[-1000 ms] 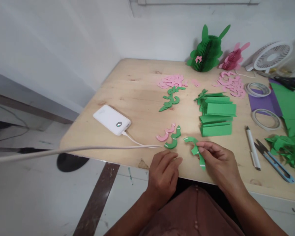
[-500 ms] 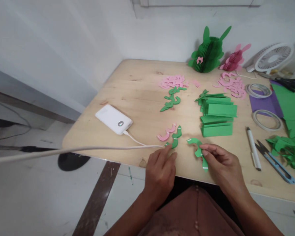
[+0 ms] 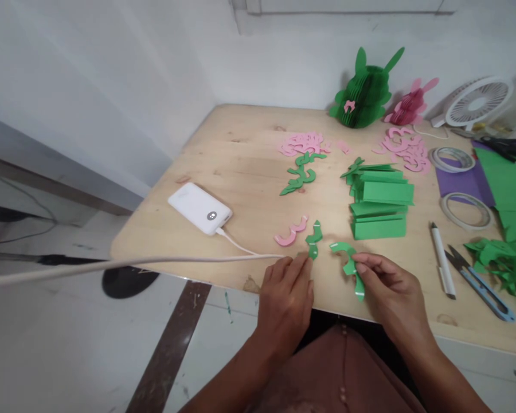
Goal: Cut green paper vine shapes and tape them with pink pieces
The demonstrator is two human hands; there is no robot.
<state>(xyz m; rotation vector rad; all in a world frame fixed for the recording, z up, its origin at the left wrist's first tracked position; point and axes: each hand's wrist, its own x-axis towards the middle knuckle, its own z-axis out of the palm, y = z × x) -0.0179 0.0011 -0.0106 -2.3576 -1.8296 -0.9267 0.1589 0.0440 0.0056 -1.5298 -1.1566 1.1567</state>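
My right hand pinches a curved green paper cutout between thumb and fingertips. Whitish strips show on the cutout, which is held low over the table's front part. Close by on the left, my left hand has its fingers together at the lower end of a second, wavy green paper cutout; its fingertips partly cover that end. A pink wavy paper cutout with pale strips at its ends lies just beyond my left hand, touched by neither hand.
A white power bank with a cable lies left. Beyond are pink cutouts, green cutouts and folded green strips. Right are a pen, blue-handled snips, tape rolls and a fan. Paper rabbits stand behind.
My left hand has shifted a little to the right, and the green cutout at its fingertips has moved and turned with it. The right hand's cutout has moved slightly right.
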